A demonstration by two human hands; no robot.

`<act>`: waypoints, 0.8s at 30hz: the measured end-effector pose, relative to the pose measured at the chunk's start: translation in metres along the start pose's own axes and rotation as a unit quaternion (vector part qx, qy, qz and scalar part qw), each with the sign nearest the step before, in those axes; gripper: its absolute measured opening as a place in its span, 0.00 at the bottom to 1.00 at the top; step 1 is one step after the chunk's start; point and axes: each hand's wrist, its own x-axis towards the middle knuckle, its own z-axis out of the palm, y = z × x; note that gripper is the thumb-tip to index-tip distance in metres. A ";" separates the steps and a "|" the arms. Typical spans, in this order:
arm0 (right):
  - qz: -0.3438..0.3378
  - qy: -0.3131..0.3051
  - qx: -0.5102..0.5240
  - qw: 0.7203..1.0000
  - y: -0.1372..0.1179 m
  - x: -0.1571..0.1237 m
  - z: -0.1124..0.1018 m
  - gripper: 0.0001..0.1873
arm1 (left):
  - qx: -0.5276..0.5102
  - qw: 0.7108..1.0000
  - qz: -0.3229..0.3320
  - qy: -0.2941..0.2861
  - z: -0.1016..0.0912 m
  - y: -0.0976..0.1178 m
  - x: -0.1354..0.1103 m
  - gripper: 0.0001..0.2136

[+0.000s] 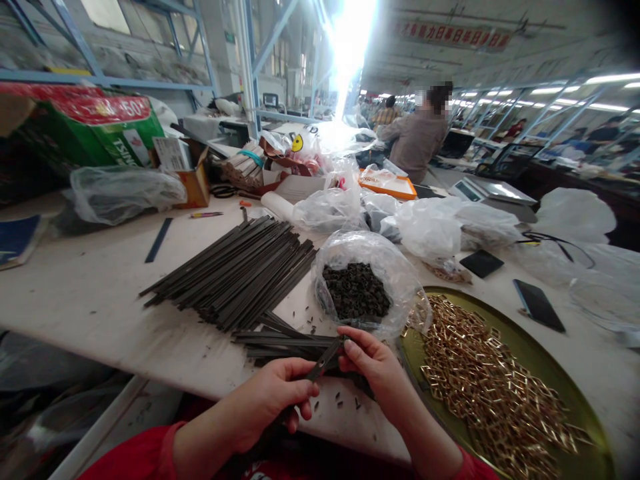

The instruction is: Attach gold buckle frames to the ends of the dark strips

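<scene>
My left hand [273, 397] is closed around a narrow dark strap [326, 359] with a slot cut near its end. At the strap's tip, my right hand [377, 370] pinches with thumb and forefinger; any small part between them is too hidden to make out. Just beyond my hands lies a short stack of dark straps [280, 343], with a larger pile of them [240, 270] behind it to the left. A clear plastic bag [395, 267] holds many small dark loops [356, 291]. To the right, gold metal rectangular buckles [480, 360] are heaped on a round olive tray [515, 323].
Small dark scraps [339, 403] dot the table [75, 293]. A phone [539, 305] and a flat black object [482, 263] lie at the right. Plastic bags [427, 227], a scale [493, 190] and a carton [197, 180] stand farther back. A person [420, 143] is beyond the table.
</scene>
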 end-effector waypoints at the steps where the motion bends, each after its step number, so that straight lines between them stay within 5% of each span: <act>1: 0.000 -0.001 -0.002 1.000 0.000 0.000 0.001 0.29 | -0.004 1.000 0.000 -0.002 0.000 -0.001 0.000 0.17; 14: -0.008 -0.014 0.005 1.000 0.006 0.003 0.006 0.26 | -0.062 0.997 -0.053 -0.003 -0.002 -0.002 0.001 0.20; 19: -0.004 -0.008 0.048 0.999 0.009 0.001 0.007 0.27 | 0.080 0.994 0.035 0.070 -0.007 -0.003 0.007 0.19; 24: 0.009 -0.002 0.088 0.996 0.012 -0.005 0.013 0.20 | 0.273 0.945 0.129 0.128 -0.010 -0.004 0.011 0.14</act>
